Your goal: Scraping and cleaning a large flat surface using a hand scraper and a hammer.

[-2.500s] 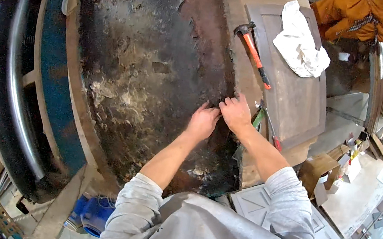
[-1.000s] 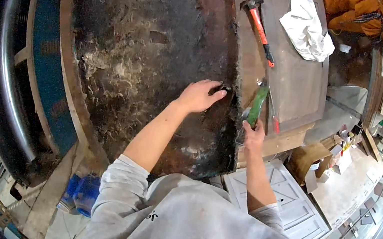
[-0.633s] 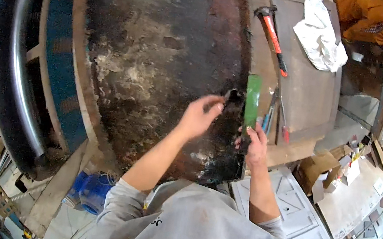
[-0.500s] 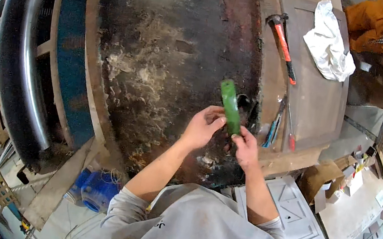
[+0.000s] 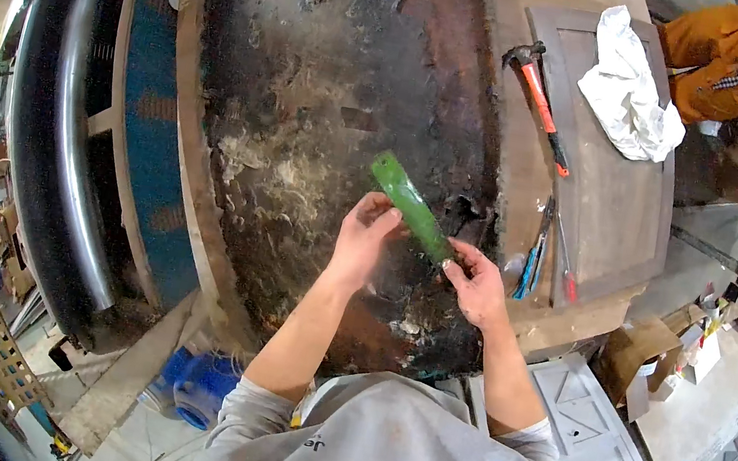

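A flat green strip with a small hole at its far end lies slantwise between my hands, above a dark, crusted slab. My right hand pinches its near end between thumb and fingers. My left hand is closed at the strip's left edge, the thumb against it and the fingertips partly hidden behind it. Beneath, the slab has a black, flaking surface with pale, rough patches and reddish-brown areas.
To the right, a hammer with a red and black handle, blue-handled pliers, a red-handled screwdriver and a white cloth lie on or beside a wooden door panel. A blue jug stands low at left.
The green strip has tilted to the left, its far end swinging left and slightly down. My left hand has shifted left with it; my right hand still grips the near end.
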A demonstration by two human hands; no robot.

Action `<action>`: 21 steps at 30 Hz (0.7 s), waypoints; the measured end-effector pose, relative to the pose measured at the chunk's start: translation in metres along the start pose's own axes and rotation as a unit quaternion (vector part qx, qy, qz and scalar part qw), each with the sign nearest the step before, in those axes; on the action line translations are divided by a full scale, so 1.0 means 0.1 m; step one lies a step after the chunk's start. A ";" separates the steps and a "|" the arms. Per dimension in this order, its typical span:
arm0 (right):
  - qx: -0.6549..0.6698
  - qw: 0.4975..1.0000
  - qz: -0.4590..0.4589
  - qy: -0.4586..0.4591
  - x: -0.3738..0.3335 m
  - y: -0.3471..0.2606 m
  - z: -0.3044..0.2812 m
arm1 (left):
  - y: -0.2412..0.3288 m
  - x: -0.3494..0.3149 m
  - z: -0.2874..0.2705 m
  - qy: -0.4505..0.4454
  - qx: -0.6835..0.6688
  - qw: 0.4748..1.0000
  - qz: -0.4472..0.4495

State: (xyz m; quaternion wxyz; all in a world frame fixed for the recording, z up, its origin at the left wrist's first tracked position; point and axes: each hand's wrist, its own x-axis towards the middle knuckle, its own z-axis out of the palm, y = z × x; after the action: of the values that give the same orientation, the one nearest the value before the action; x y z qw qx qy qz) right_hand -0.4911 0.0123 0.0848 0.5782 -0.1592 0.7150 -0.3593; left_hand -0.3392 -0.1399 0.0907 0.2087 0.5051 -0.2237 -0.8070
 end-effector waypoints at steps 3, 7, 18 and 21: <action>0.048 0.996 -0.029 -0.062 0.00 0.00 -0.06 | 0.13 0.06 0.16 -0.023 -0.037 0.999 0.002; -0.084 0.990 -0.093 -0.070 0.06 -0.05 -0.09 | 0.27 0.30 0.34 -0.058 -0.083 0.995 0.006; -0.145 0.918 -0.001 0.369 0.24 0.69 -1.34 | 0.21 1.53 0.85 0.027 -0.036 0.996 0.074; -0.166 0.906 -0.094 0.378 0.60 0.38 -1.40 | -0.18 1.72 0.93 0.047 0.006 0.994 0.103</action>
State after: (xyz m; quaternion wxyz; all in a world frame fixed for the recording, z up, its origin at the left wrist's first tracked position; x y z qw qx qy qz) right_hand -0.6325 0.0466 0.0256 0.1934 -0.1719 0.9110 -0.3210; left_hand -0.4953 -0.2084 -0.0077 0.2976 0.5182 -0.2692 -0.7553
